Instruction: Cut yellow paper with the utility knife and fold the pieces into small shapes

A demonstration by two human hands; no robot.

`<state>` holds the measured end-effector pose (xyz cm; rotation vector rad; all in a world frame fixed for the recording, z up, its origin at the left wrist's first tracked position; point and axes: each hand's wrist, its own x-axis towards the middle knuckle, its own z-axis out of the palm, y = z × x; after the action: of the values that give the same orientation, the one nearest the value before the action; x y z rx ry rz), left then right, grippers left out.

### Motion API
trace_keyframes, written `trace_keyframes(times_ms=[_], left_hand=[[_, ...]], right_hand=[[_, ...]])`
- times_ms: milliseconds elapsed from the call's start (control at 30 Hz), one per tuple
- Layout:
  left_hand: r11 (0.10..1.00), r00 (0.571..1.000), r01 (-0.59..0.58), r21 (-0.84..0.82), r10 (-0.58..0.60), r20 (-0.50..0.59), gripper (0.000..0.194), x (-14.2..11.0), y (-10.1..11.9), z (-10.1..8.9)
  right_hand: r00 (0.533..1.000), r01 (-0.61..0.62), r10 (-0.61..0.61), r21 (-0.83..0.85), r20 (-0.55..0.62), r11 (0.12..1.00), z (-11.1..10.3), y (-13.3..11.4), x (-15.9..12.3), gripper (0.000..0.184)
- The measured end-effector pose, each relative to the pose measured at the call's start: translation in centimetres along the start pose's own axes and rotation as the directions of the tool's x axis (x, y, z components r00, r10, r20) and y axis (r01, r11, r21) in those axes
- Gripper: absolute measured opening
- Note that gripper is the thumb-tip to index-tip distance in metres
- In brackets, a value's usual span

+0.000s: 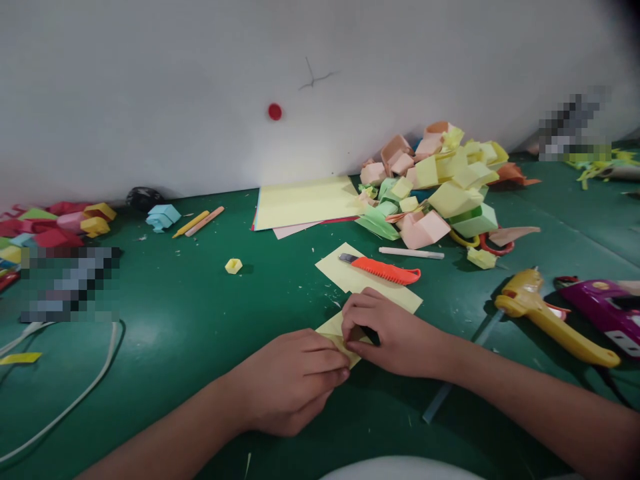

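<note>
Between my hands is a small piece of pale yellow paper (330, 327), partly covered by my fingers. My left hand (295, 380) grips its near left side with curled fingers. On the right, my right hand (383, 330) pinches the paper with thumb and fingertips close together. Just beyond them lies a flat yellow paper sheet (334, 259), and a utility knife with an orange handle (387, 271) rests across it. A white pen (411, 253) lies behind the knife. Off to the left sits a tiny folded yellow paper ring (233, 266).
Folded paper pieces (445, 180) are heaped at the back right, near a stack of coloured sheets (305, 202). A yellow glue gun (560, 320) with a glue stick lies right, beside a purple power strip (605, 310). More folded paper (60, 230) and a white cable (100, 377) are left.
</note>
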<state>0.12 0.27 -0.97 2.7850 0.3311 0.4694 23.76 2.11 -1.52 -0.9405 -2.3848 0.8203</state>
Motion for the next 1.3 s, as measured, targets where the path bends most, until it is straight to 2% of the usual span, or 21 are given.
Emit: trace_keyframes(times_ms=[200, 300, 600, 767, 933, 1133, 1300], left_hand=[[0.999, 0.997, 0.04, 0.003, -0.04, 0.061, 0.031, 0.1, 0.3, -0.2], [0.999, 0.996, 0.042, 0.011, -0.043, 0.078, 0.03, 0.3, 0.5, -0.5], [0.997, 0.995, 0.072, -0.01, -0.071, 0.063, 0.032, 0.2, 0.5, -0.3], [0.997, 0.995, 0.078, -0.025, -0.076, 0.07, 0.032, 0.1, 0.5, -0.4], [0.997, 0.997, 0.068, -0.025, -0.067, 0.039, 0.032, 0.1, 0.4, -0.2], [1.0, 1.0, 0.016, -0.01, -0.016, -0.013, 0.028, 0.1, 0.1, -0.1], [1.0, 1.0, 0.0, 0.02, 0.0, -0.031, 0.024, 0.0, -0.1, -0.2]], right_hand=[[1.0, 0.0, -0.001, 0.012, 0.031, 1.0, -0.4, -0.1, -0.1, 0.016], [0.997, 0.005, -0.008, 0.034, 0.073, 0.999, -0.7, 0.0, -0.4, 0.022], [0.981, -0.091, 0.063, 0.148, 0.184, 0.985, -2.1, 0.4, -0.6, 0.035], [0.975, -0.05, 0.008, 0.184, 0.223, 0.982, -2.8, 0.9, -0.7, 0.045], [0.981, -0.046, 0.006, 0.202, 0.194, 0.978, -3.0, 1.3, -0.6, 0.05], [0.987, -0.025, -0.013, 0.241, 0.157, 0.97, -3.5, 1.6, -1.0, 0.043], [0.979, -0.035, -0.003, 0.181, 0.204, 0.983, -3.9, 0.7, -1.3, 0.038]])
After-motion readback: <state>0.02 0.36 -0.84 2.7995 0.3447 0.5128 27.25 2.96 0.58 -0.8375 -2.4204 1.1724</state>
